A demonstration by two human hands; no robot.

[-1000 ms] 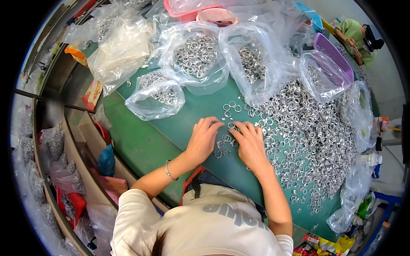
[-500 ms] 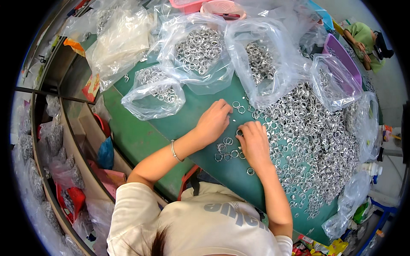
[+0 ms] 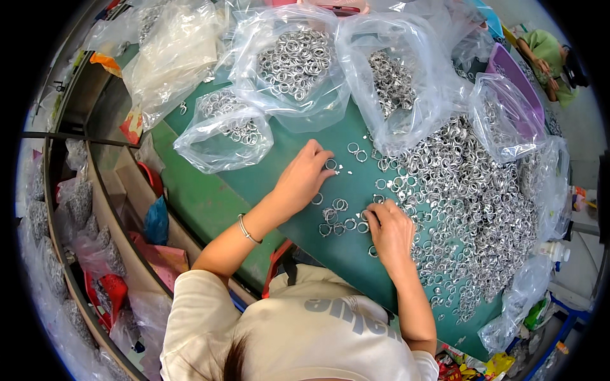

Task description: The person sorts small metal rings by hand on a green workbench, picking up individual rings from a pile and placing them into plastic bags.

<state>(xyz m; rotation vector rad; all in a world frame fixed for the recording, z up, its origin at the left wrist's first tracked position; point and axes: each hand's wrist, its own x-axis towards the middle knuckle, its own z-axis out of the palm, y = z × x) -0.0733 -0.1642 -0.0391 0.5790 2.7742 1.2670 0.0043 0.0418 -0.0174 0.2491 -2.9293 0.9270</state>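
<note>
A silver metal ring [image 3: 330, 164] shows at the fingertips of my left hand [image 3: 300, 179], whose thumb and finger are closed on it. My right hand [image 3: 392, 233] is lower and to the right, fingers curled and bent down, with another ring [image 3: 364, 216] at its thumb and fingertip. Between the hands lies a small group of loose rings [image 3: 334, 216]. Tiny pale bits [image 3: 340, 170] are scattered beside my left fingertips. Right of my right hand spreads a large heap of silver rings [image 3: 476, 203] on the green tabletop [image 3: 279, 149].
Clear plastic bags of rings stand along the far side: a small bag [image 3: 222, 149], a large bag [image 3: 295, 105] and another bag [image 3: 397, 130]. A purple basket [image 3: 518, 79] is at the far right. Shelves [image 3: 121, 209] stand at the left. Another person [image 3: 546, 60] works at far right.
My left hand has moved slightly left and nearer, now with a ring showing at its fingertips. My right hand has drawn toward me and a little right.
</note>
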